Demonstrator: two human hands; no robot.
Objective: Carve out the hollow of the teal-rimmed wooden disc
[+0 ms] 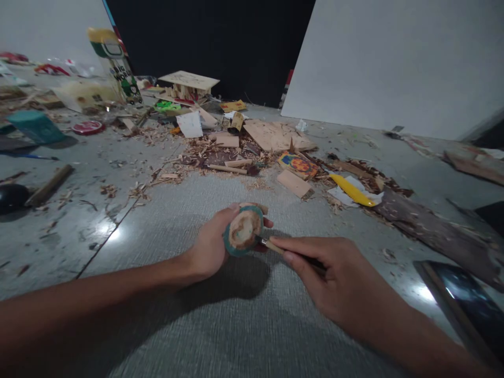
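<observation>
In the middle of the head view, my left hand [210, 239] is wrapped round a small rounded piece [244, 231] with a teal rim and a rough, hollowed tan and pale face turned up. Its fingers curl behind the piece and are partly hidden. My right hand [331, 262] pinches a slim tool [275, 247] with a light wooden handle and a metal collar. The tool's front end meets the piece's lower right edge; its tip is too small to make out, so I cannot tell whether it is a brush or a carving tool. Both hands are just above the grey floor.
Wood shavings, offcuts [295, 184] and a flat board [275, 135] lie ahead. A yellow cutter [352, 190] rests on paper at right. Nearer stands a dark glossy object [468, 299]. On the left are a teal block [35, 126] and a wooden stick [51, 185] beside a black round object [13, 197].
</observation>
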